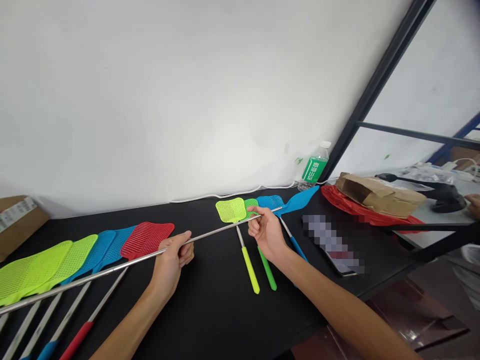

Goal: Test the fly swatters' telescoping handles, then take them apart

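A telescopic fly swatter with a blue head [302, 200] and a long extended metal rod is held across the view, its rod running out at the left edge. My left hand [173, 260] is closed around the middle of that rod. Near the head, my right hand [265, 232] pinches the rod between thumb and fingers. Under and beside the right hand lie a yellow swatter [231, 209], a partly covered green swatter [267, 270] and another blue swatter [299, 248]. To the left, a red swatter [146, 239] and several blue and yellow ones overlap in a row beneath the rod.
The black table [217, 320] meets a white wall. A water bottle [315, 169] stands by a black metal frame [362, 107]. On the right are a blurred flat object [333, 244], torn cardboard [375, 196] on red plastic [393, 218], and another person's hand [474, 205]. A box [22, 225] sits left.
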